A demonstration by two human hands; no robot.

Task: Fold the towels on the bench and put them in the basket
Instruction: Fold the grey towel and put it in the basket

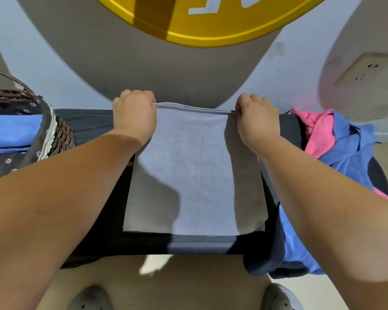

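1. Dark worktop [87, 124] runs along a pale wall, with a socket [365, 69] at upper right.
2. Grey towel [193, 171] lies spread on the middle of the worktop, far edge lifted.
3. Your left hand [136, 117] pinches the towel's far left corner, fingers curled.
4. Your right hand [257, 121] pinches the far right corner; the hem is taut between both hands.
5. Basket [61, 135] sits at the left end, with a folded blue towel [11, 130] inside.
6. Pink towel [318, 135] and crumpled blue towel [349, 153] are heaped at the right end.
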